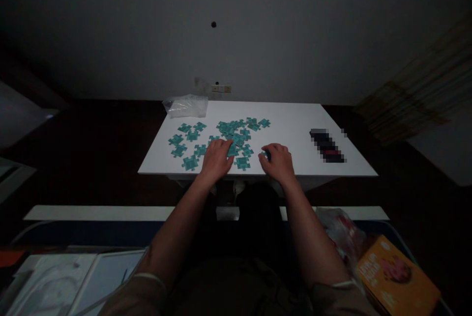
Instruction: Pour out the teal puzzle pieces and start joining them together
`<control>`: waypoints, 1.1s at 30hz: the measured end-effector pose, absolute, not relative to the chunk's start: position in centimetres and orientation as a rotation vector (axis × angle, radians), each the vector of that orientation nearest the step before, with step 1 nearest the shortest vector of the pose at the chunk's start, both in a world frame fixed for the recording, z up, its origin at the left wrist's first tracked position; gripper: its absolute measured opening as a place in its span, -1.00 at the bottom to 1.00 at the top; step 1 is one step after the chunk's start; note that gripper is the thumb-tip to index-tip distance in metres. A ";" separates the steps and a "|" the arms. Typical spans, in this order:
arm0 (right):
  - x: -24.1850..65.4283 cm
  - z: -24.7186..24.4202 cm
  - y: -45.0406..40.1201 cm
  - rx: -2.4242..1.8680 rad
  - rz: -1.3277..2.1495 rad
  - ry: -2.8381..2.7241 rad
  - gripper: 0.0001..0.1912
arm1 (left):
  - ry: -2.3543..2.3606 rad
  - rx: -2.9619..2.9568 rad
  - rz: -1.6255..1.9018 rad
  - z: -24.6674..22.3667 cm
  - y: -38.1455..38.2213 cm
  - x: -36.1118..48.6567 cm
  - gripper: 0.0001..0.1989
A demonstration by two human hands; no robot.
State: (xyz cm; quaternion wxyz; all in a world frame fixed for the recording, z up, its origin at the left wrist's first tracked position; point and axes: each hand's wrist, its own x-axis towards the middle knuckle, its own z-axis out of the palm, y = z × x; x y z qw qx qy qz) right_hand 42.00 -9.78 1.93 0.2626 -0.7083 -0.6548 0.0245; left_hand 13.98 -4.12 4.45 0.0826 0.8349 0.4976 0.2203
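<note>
Teal jigsaw pieces [191, 162] lie spread over the left and middle of the white table [295, 124], some overlapping in a heap near the centre. My left hand [217, 158] is at the front of this heap, its thumb and fingers curled round a teal piece [232, 150]. To the right, near the table's front edge, my right hand [278, 158] is curled with a small teal piece [264, 153] showing between thumb and fingers. A loose piece [242, 163] lies between the two hands.
A clear plastic bag [187, 106] lies at the table's back left corner. A dark, pixelated object [326, 145] is on the right side. Below, an orange box [398, 276] and a plastic bag [341, 232] sit at right, with a white tray-like object [55, 281] at left.
</note>
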 end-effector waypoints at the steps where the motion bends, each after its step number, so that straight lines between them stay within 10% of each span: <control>1: 42.0 2.0 -9.8 -1.912 0.069 -1.769 -0.56 | 1.473 2.494 0.696 4.2 -4.3 13.7 -0.44; 33: 42.2 1.2 -9.7 -1.858 0.015 -1.776 -0.56 | 1.746 2.428 0.568 3.5 -12.0 13.2 -0.57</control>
